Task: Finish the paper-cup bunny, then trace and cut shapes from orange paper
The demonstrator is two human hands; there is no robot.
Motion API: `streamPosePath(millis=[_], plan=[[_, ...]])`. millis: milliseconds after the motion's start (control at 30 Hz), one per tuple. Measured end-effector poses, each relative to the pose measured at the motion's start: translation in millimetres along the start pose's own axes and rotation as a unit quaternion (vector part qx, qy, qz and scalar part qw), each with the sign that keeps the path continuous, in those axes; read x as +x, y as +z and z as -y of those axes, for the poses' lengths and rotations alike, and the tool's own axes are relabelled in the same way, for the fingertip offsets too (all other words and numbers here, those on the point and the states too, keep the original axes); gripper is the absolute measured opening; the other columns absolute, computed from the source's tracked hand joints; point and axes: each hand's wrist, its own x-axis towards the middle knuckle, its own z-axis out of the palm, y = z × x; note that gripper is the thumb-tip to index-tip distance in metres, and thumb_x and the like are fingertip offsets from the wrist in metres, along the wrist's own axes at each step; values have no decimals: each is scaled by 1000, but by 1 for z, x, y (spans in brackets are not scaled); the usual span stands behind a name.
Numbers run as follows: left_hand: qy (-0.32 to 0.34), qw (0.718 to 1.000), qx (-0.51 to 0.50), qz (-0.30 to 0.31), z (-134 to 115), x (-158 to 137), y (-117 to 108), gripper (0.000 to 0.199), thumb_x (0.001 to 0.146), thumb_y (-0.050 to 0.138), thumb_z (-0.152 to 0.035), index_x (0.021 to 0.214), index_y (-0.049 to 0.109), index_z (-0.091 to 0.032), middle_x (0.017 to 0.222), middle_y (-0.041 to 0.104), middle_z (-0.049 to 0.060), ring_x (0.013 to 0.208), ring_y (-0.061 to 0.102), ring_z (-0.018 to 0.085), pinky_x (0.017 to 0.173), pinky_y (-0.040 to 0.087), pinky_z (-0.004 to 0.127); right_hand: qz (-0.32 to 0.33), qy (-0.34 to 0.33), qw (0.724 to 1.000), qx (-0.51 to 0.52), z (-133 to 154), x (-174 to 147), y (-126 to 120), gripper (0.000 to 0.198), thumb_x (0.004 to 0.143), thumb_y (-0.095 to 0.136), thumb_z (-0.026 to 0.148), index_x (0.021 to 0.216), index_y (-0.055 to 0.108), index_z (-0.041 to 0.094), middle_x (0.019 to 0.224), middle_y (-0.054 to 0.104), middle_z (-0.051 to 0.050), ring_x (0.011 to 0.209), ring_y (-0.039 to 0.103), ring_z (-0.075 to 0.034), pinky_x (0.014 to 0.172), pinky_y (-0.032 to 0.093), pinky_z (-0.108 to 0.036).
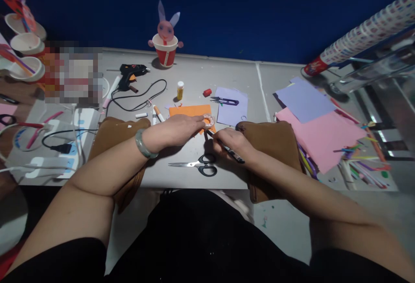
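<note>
My left hand (178, 128) lies flat, fingers stretched out, over a sheet of orange paper (186, 110). Its fingertips press on a small pale ring (212, 120), perhaps a roll of clear tape, that rests on the paper; the thumb is hidden. In my right hand (231, 141) is a black pen (236, 155), its tip close to the lower edge of the ring. Black-handled scissors (197, 164) lie just below both hands, blades pointing left. Purple thread snips (225, 101) rest on a lilac sheet (231, 114) to the right.
A glue gun (131, 75) with its cable, a small yellow bottle (180, 91), a red cap (207, 92) and markers (158, 113) lie beyond my hands. A rabbit-decorated cup (166, 51) stands at the back. Brown cushions (270, 153) flank me; coloured papers (319, 133) lie right.
</note>
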Motion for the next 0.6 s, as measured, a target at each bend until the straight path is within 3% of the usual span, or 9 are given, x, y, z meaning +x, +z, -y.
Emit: streamPosePath(millis=[167,233,300,367,433,600], plan=[[13,1000,-5,-7,0,0,-1,40,106,40,-16,140,59,-23,146,66,9,103,72,22,73,47,30,-78,-21,996,-27,-4,-10,-8,11,92,57,17,87,58,26,66,65,2,57,58,-17,61,49,-33],[8,1000,1,-2,-1,0,-1,39,107,40,-18,141,59,-24,146,66,8,103,72,22,72,47,30,-127,-16,991,-32,-5,-10,-11,9,94,58,20,96,63,27,73,71,0,60,61,-18,62,51,-35],[1,1000,8,4,-1,1,-1,39,107,40,-19,140,59,-24,148,65,9,102,72,21,72,48,30,-144,15,989,-29,-6,-5,-13,20,97,55,20,113,65,27,81,75,-2,64,64,-20,67,52,-37],[-4,1000,11,6,-1,1,-2,39,106,41,-19,140,60,-23,147,66,9,101,72,21,74,48,30,-96,63,993,-29,-7,5,-14,28,98,51,21,123,64,25,81,75,-3,68,65,-22,76,52,-41],[-8,1000,7,9,-1,1,-5,37,106,41,-20,137,61,-22,142,68,10,100,72,21,75,49,30,-24,104,993,-49,-9,18,-13,24,98,52,26,118,65,21,82,74,-6,75,66,-25,83,50,-45],[-20,1000,-5,22,-5,5,-13,30,105,43,-19,121,69,-21,122,75,9,94,71,21,76,47,31,70,176,981,-46,-18,47,-3,25,88,67,37,106,61,21,103,75,-14,98,65,-33,88,46,-45]])
